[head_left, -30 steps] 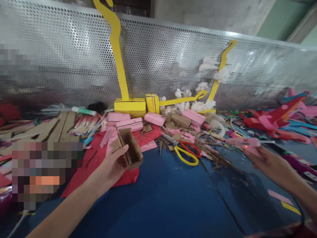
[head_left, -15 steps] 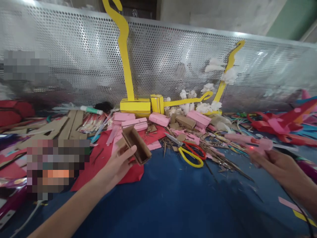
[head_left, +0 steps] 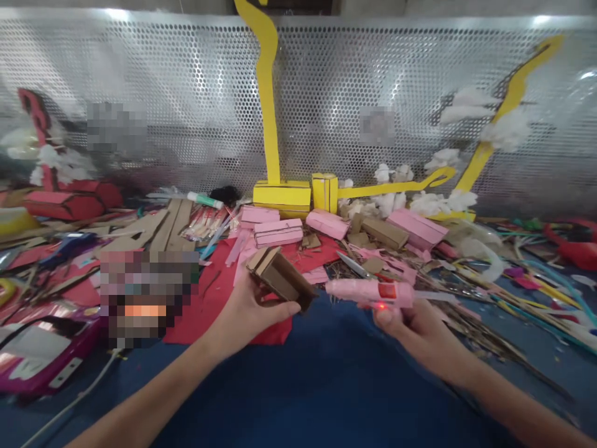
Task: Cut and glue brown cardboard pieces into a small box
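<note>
My left hand (head_left: 252,317) is closed around a small brown cardboard box (head_left: 282,274), tilted above a red sheet (head_left: 196,317). In my right hand (head_left: 410,330) is a pink hot glue gun (head_left: 368,292) with a red light lit and a clear glue stick at its back. The gun's nozzle points left, close beside the box's right end; whether they touch I cannot tell. Behind the gun, scissors (head_left: 352,264) show only their blades. Pink-covered boxes (head_left: 278,233) lie just beyond my left hand.
Yellow cardboard pieces (head_left: 282,196) stand against a perforated metal panel (head_left: 205,112). White fluff (head_left: 506,132) clings to the right one. Cardboard strips (head_left: 170,227) and sticks clutter the back of the blue table (head_left: 336,392). A purple object (head_left: 51,367) and a white cable (head_left: 79,398) lie left.
My right hand has brought the glue gun left, near the cardboard box. My left hand has turned the box, so its open side no longer faces me. The view has shifted left.
</note>
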Motion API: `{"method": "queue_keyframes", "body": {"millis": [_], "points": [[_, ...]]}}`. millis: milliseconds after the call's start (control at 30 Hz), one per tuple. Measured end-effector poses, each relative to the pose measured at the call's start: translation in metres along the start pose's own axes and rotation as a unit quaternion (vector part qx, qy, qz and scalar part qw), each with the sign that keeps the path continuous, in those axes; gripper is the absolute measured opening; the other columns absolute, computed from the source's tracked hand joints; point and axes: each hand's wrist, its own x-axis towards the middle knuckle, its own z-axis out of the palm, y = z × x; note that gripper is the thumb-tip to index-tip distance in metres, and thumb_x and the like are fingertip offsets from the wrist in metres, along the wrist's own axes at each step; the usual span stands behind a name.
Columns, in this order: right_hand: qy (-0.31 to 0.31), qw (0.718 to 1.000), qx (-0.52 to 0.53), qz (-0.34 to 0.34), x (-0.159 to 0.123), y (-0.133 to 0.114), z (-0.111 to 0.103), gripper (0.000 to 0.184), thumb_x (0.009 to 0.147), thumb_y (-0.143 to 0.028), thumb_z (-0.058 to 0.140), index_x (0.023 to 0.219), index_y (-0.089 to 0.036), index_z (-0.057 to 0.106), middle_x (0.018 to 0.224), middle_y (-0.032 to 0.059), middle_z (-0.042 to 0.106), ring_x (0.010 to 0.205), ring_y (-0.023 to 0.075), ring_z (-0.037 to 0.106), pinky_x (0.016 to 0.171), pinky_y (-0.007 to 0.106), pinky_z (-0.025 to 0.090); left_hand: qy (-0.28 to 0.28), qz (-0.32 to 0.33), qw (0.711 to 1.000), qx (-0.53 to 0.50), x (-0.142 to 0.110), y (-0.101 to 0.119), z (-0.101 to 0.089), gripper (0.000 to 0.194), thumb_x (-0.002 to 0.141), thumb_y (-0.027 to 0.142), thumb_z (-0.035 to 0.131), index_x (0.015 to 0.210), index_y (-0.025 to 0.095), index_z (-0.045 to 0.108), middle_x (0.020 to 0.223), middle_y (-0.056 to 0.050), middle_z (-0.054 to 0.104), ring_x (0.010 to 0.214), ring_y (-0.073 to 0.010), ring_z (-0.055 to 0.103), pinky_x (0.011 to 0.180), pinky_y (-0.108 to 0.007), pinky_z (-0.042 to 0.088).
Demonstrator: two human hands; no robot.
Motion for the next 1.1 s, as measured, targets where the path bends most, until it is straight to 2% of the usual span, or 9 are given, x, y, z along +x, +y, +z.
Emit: {"method": "queue_keyframes", "body": {"millis": [100,167,267,367,467,600,733,933,1100], "points": [[-0.045,0.997,-0.058,-0.036,-0.01,0.007,0.003,0.035,0.099,-0.042,0.051,0.081,-0.02,0.071,0.062,0.0002,0.064,0.053,0.0153,0.058,0.054,0.025,0.051,0.014,0.007,1.0,0.012,-0.006,0.006,0.006,0.094,0.065,0.033,0.091,0.14,0.022,0.036,0.121,-0.012,0.066,0.108,-0.0291,0.07,0.09,-0.043,0.06],[-0.027,0.991,-0.105,-0.081,-0.014,0.007,0.002,0.03,0.099,-0.037,0.052,0.079,-0.021,0.069,0.061,-0.0011,0.063,0.05,0.0135,0.055,0.051,0.022,0.049,0.042,0.028,0.997,0.053,-0.011,0.012,0.01,0.087,0.064,0.033,0.091,0.135,0.021,0.041,0.12,-0.012,0.067,0.109,-0.03,0.07,0.092,-0.045,0.059],[-0.009,0.98,-0.143,-0.14,-0.014,0.004,0.003,0.017,0.098,-0.032,0.055,0.09,-0.023,0.067,0.067,-0.002,0.066,0.052,0.0127,0.058,0.051,0.021,0.049,0.07,0.081,0.984,0.14,-0.018,0.022,0.015,0.072,0.064,0.03,0.091,0.122,0.021,0.049,0.114,-0.009,0.069,0.106,-0.0282,0.071,0.096,-0.044,0.058],[-0.002,0.972,-0.168,-0.166,-0.013,0.001,0.004,0.013,0.099,-0.032,0.054,0.098,-0.024,0.064,0.08,0.0008,0.072,0.063,0.0154,0.067,0.054,0.022,0.052,0.055,0.106,0.978,0.17,-0.022,0.027,0.017,0.072,0.065,0.027,0.089,0.122,0.024,0.045,0.108,-0.005,0.07,0.1,-0.0254,0.073,0.091,-0.041,0.061],[0.009,0.965,-0.18,-0.189,-0.013,0.0,0.005,0.014,0.1,-0.034,0.053,0.097,-0.025,0.062,0.083,0.0023,0.074,0.065,0.0167,0.07,0.052,0.023,0.052,0.037,0.122,0.976,0.175,-0.024,0.027,0.017,0.071,0.067,0.025,0.089,0.121,0.026,0.043,0.108,-0.004,0.069,0.103,-0.0248,0.071,0.093,-0.041,0.059],[0.0,0.966,-0.18,-0.185,-0.012,-0.002,0.005,0.012,0.098,-0.035,0.056,0.099,-0.024,0.062,0.08,0.0009,0.073,0.061,0.0156,0.069,0.051,0.023,0.053,0.016,0.11,0.981,0.159,-0.024,0.024,0.016,0.063,0.069,0.027,0.088,0.115,0.027,0.045,0.113,-0.006,0.068,0.108,-0.0272,0.069,0.097,-0.044,0.057],[-0.001,0.967,-0.178,-0.183,-0.01,-0.007,0.006,0.01,0.098,-0.033,0.055,0.094,-0.025,0.06,0.073,-0.0015,0.069,0.056,0.0141,0.065,0.049,0.023,0.05,0.021,0.107,0.982,0.152,-0.025,0.024,0.016,0.067,0.065,0.025,0.091,0.117,0.027,0.047,0.112,-0.007,0.069,0.109,-0.03,0.068,0.099,-0.047,0.055],[-0.018,0.967,-0.181,-0.177,-0.009,-0.007,0.006,0.014,0.099,-0.03,0.054,0.087,-0.024,0.057,0.068,-0.0034,0.063,0.053,0.012,0.061,0.048,0.022,0.046,0.028,0.101,0.985,0.138,-0.025,0.024,0.015,0.07,0.062,0.022,0.091,0.118,0.027,0.05,0.115,-0.006,0.069,0.112,-0.0297,0.067,0.095,-0.041,0.056],[-0.025,0.965,-0.194,-0.174,-0.009,-0.007,0.007,0.016,0.101,-0.031,0.051,0.088,-0.023,0.056,0.067,-0.004,0.061,0.051,0.0111,0.058,0.047,0.022,0.044,0.026,0.092,0.984,0.148,-0.025,0.026,0.016,0.069,0.064,0.025,0.091,0.119,0.026,0.049,0.113,-0.007,0.068,0.106,-0.0283,0.068,0.095,-0.042,0.056]]}}
